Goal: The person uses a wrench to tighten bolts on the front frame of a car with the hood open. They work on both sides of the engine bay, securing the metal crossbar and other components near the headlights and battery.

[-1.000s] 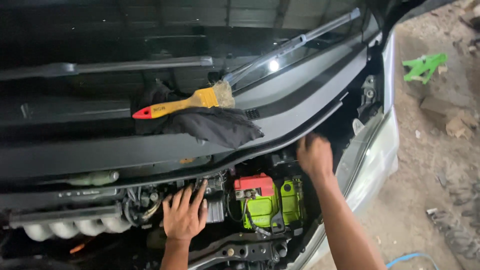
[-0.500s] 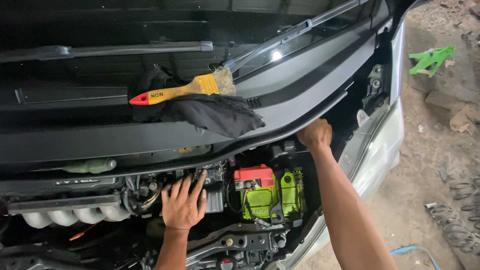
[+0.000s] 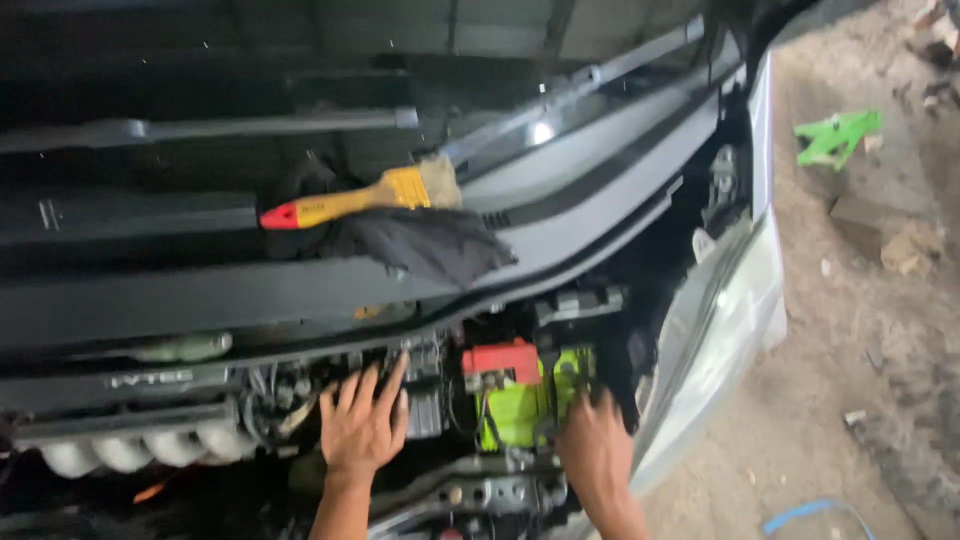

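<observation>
Both hands work in the engine bay: left hand (image 3: 362, 428) lies flat, fingers spread; right hand (image 3: 597, 450) touches the green battery (image 3: 520, 410), finger state unclear; battery still seated.

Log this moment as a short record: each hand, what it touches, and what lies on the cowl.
setting: open car engine bay
left hand: flat, fingers spread, on engine parts beside the battery
right hand: at the right side of the green battery, blurred
battery terminal: red cover
cowl: yellow paintbrush lying on a dark rag
</observation>
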